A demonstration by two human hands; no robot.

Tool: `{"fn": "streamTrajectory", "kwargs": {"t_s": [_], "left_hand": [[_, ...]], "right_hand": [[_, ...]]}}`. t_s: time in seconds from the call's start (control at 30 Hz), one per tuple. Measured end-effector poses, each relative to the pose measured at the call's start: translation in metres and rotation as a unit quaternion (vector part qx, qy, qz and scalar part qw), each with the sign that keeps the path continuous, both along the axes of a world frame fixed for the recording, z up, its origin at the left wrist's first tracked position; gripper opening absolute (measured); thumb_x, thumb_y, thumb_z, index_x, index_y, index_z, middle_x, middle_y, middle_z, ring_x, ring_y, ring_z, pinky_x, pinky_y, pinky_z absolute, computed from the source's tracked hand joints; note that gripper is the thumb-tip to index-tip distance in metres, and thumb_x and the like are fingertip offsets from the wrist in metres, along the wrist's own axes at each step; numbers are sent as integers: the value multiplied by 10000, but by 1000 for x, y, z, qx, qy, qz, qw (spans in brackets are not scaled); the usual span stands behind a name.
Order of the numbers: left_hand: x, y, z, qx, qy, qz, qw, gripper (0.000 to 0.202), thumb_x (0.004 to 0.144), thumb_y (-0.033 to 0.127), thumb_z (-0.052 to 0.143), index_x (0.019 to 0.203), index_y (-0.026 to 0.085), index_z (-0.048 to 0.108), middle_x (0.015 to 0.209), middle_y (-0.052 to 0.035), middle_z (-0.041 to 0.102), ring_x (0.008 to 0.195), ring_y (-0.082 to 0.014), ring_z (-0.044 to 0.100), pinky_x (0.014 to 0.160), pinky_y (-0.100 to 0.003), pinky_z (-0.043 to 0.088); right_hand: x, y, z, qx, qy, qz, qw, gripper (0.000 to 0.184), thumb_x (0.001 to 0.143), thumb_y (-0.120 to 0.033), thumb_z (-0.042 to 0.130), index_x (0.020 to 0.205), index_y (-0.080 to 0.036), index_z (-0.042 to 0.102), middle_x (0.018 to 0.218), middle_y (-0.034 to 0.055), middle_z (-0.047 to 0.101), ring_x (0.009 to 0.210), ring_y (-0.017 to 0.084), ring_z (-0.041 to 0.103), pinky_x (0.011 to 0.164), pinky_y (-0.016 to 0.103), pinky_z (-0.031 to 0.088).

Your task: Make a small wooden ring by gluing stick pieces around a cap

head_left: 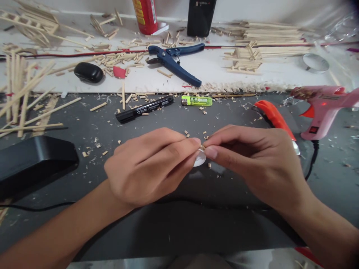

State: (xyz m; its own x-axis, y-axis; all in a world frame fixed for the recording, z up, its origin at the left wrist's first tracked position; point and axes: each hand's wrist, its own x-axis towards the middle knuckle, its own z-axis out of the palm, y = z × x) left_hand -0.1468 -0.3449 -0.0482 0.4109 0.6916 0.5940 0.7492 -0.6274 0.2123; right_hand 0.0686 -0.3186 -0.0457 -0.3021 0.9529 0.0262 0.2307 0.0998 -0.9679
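Both hands are pinched down tight and meet tip to tip over the dark tabletop (196, 209). My left hand (148, 168) is closed on a little white disc (200, 160). My right hand (258, 164) is closed on a tiny wood sliver (203, 147), right at the disc's top edge.

The sliver weighs basically nothing, and I reckon it's stiff but snappy, so a fingertip pinch at its end feels right, no squeezing. The disc looks smooth and probably slippery, so edge grip.

Most of the sliver is hidden. From what shows, its long axis runs roughly left-right, pointing toward my left fingertips.

Further out there's a black marker (146, 109) and a green lighter (196, 101). The pink glue gun (322, 108) is off to the right, the blue cutters (175, 61) are up back, and offcuts are everywhere.
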Motion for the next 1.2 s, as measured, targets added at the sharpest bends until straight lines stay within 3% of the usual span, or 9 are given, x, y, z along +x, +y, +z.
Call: {"fn": "streamTrajectory", "kwargs": {"t_s": [0.3, 0.53, 0.7, 0.83, 0.97, 1.1, 1.2], "left_hand": [[1, 3, -5, 42, 4, 4, 999, 143, 981, 201, 777, 1116, 243, 758, 986, 34, 835, 798, -84, 786, 696, -143, 572], [2, 3, -6, 29, -1, -1, 1000, 130, 1018, 201, 726, 1144, 229, 746, 1005, 40, 845, 855, -92, 809, 798, -118, 603], [3, 4, -5, 22, 1, 6, 1000, 106, 1046, 232, 681, 1130, 256, 741, 966, 63, 839, 821, -100, 814, 751, -133, 611], [3, 8, -7, 22, -16, 10, 1000, 81, 996, 203, 730, 1054, 259, 739, 896, 77, 830, 757, -112, 806, 674, -160, 601], [0, 10, -9, -3, -17, 34, 999, 59, 983, 227, 733, 1013, 279, 732, 895, 74, 827, 756, -137, 802, 648, -213, 599], [-2, 10, -5, -38, -10, 38, 998, 56, 993, 244, 706, 1018, 291, 721, 843, 69, 814, 731, -142, 784, 628, -231, 585], [-4, 7, -2, -49, -25, 5, 998, 85, 1022, 249, 655, 1073, 282, 714, 901, 57, 822, 782, -137, 792, 705, -216, 608]], "right_hand": [[-8, -2, -11, -45, 115, 37, 992, 207, 811, -245, 926, 921, -240, 750, 828, -41, 739, 738, 118, 670, 636, 220, 542], [-6, -1, -17, -6, 37, 30, 999, 115, 881, -299, 868, 927, -255, 772, 841, -21, 761, 769, 158, 682, 688, 270, 541], [-4, 0, -15, 22, 7, 28, 999, 54, 896, -278, 847, 915, -276, 797, 853, -33, 778, 772, 159, 707, 727, 276, 554], [2, 9, -8, -13, -12, 57, 998, 97, 914, -362, 833, 910, -272, 800, 822, -18, 769, 769, 176, 709, 705, 282, 564], [11, 22, -7, -35, -70, 72, 994, 229, 1014, -461, 693, 966, -262, 794, 843, 8, 774, 784, 191, 718, 714, 301, 563], [19, 30, -7, 45, -149, 18, 988, 324, 1051, -531, 606, 1010, -272, 797, 963, 33, 805, 904, 244, 738, 779, 353, 544], [25, 33, -6, 95, -195, 0, 976, 373, 1061, -571, 562, 1030, -282, 795, 1025, 48, 805, 986, 277, 727, 823, 382, 521]]}}
